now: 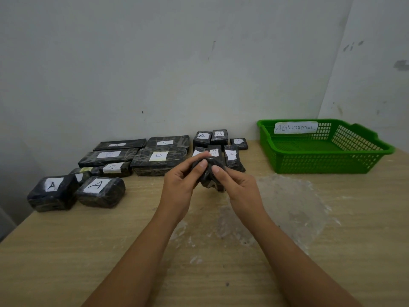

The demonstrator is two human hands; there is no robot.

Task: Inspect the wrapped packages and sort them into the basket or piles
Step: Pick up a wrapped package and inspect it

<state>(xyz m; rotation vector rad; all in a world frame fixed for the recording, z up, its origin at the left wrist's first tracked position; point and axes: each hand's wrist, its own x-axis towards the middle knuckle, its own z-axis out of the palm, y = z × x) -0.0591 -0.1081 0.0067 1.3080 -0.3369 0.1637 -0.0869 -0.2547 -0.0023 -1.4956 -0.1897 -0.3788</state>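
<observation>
**Small package under inspection**

Both hands, left (pixel 177 180) and right (pixel 236 185), pinch a small black package (pixel 209 173) held above the counter (pixel 66 251), left of the basket (pixel 321 160). Best to turn it slowly, checking the wrap on every face and finding its label. The basket looks empty, with bare counter before it; labelled piles (pixel 132 158) crowd the far edge, left of the basket.

Both hands hold a small black wrapped package (pixel 209 173) above the table (pixel 66 251): left hand (pixel 180 185), right hand (pixel 238 187). Labelled packages (pixel 158 159) lie far left; a green basket (pixel 321 160) stands far right.
</observation>
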